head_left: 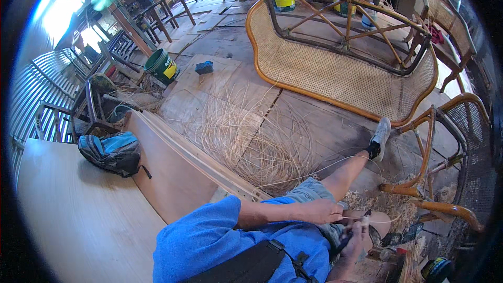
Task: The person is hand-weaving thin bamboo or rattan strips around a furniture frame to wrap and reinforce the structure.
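My left hand (329,211) is closed on a thin, pale cane strand (348,218) in front of my lap. The strand runs across to my right hand (354,242), then curves out past it over my knee. My right hand is closed around a small tool with a dark tip (368,213); its exact kind is too small to tell. A large tangle of loose cane strands (262,147) lies on the floor beyond my legs, and one long strand trails from it toward my foot.
A cane-webbed rattan bench (335,81) lies tipped over ahead. Rattan chair frames (466,141) stand at right, above pale shavings (403,204). At left are a wooden board (78,204), a backpack (112,154) and a green bucket (161,67). A small blue container (204,67) sits on the floor.
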